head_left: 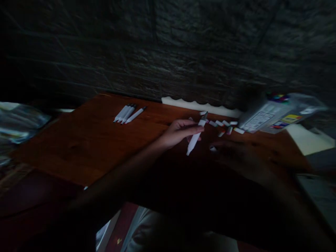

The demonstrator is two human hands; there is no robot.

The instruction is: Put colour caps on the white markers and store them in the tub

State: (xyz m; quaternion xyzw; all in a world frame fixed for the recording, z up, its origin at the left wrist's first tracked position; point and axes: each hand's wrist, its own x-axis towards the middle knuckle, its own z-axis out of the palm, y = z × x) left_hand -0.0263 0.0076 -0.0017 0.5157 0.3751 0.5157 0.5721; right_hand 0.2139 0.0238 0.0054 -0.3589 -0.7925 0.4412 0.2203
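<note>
Over the middle of the wooden table, my left hand (181, 133) is closed around a white marker (194, 140), which is tilted with its dark end up and away. My right hand (233, 154) lies in deep shadow to the right, fingers pinched on a small white marker cap (212, 148). Beyond both hands, several loose caps (228, 124) with coloured ends are scattered on the tabletop. Further left, several white markers (127, 113) lie side by side, apart from my hands.
A clear plastic marker case (273, 113) stands at the back right against the dark brick wall (131, 52). A white scalloped strip (199, 105) runs along the back edge of the table (86, 140). Plastic-wrapped items (21, 120) are at the far left.
</note>
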